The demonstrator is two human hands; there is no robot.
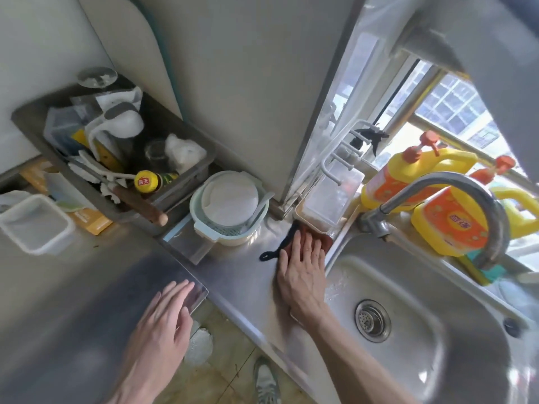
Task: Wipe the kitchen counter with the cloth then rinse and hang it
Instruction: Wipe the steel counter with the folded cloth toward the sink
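Pressing one cloth (327, 241), probably: right hand (303, 272).

A: Item 1, cloth (327, 240)?
B: Mostly under right hand (303, 272); red corner, black loop show.
A: Item 2, sink (423, 287)?
B: Cut off, btm & right edges.
A: Item 3, left hand (163, 319)?
B: Blurred, esp. fingertips.

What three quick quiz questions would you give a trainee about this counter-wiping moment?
1. True or false: the right hand presses flat on the red cloth.
2. Fill in: the left hand holds ____.
3. Relative to the sink, where does the red cloth lie? A: inside it. B: on the steel counter beside it. C: in the left hand.
Key: 1 true; 2 nothing; 3 B.
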